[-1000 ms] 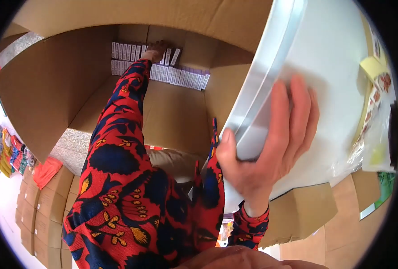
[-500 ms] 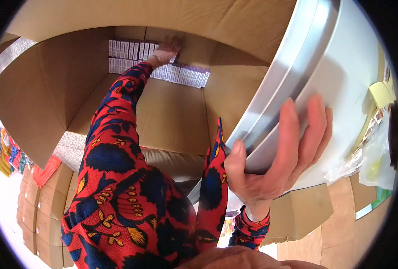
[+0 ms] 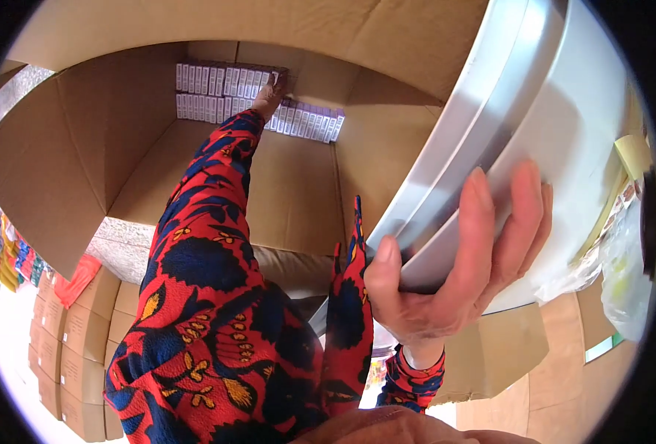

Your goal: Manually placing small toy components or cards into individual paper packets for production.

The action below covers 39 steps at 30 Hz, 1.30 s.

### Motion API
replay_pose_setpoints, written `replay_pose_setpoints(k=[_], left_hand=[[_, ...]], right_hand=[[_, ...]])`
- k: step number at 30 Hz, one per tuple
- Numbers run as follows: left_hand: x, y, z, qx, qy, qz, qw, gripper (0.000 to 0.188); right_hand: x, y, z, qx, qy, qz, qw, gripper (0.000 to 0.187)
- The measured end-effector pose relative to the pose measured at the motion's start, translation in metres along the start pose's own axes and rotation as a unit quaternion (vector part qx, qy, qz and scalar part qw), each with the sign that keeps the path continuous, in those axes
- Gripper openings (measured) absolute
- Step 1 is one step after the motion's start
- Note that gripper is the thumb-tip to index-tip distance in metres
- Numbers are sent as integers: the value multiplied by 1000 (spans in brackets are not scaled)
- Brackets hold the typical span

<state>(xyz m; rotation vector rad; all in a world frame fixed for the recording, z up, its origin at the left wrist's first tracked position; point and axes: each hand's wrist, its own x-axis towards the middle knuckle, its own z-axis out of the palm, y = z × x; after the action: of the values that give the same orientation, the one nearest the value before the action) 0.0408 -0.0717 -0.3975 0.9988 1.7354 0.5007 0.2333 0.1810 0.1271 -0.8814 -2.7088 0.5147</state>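
Deep inside a large open cardboard carton (image 3: pixel 298 200), my left hand (image 3: pixel 270 98) is at the right end of the upper row of small boxes (image 3: pixel 210 107). These are slim and white to pale purple, standing side by side in two rows. The fingers are closed around what looks like one small box at the row's end, though much of the grip is hidden. At the right, my right hand (image 3: pixel 454 274) grips the rim of a smooth white plastic tub (image 3: pixel 565 148). Its thumb lies at the rim's edge, with the fingers bent over the tub's side.
A carton flap (image 3: pixel 54 170) sticks out at the left, and another (image 3: pixel 269 26) arches across the top. Stacked brown cartons (image 3: pixel 84 348) stand at lower left, with a red cloth (image 3: pixel 78 281) on them. A clear plastic bag (image 3: pixel 627 274) lies beyond the tub.
My left hand, blurred before, is now steadier and turned more upright at the upper row's end. More of that row shows beside it. My right hand keeps its grip on the tub.
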Motion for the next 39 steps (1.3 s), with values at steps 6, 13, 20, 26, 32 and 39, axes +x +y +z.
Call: replay_pose_setpoints(k=[6,13,20,26,32,39], left_hand=[[24,71,41,657,-258,49,706,57],[20,82,45,620,-274,69,732,49],[-27,106,18,582,-264,132,758,42],[-83,181,-29,293,-278,77,911,42],[-203,252,-129,58,-206,103,971,58],[-282,254,-144,216,-218,169,937,56]], right_hand=[[-4,6,4,-43,-31,20,998,58],[-2,4,6,-53,-34,24,998,58],[0,-2,11,-34,26,21,999,57],[-5,-2,17,-29,54,43,997,62],[3,-11,17,-27,98,8,995,62],[-31,-24,25,-130,93,71,985,55]])
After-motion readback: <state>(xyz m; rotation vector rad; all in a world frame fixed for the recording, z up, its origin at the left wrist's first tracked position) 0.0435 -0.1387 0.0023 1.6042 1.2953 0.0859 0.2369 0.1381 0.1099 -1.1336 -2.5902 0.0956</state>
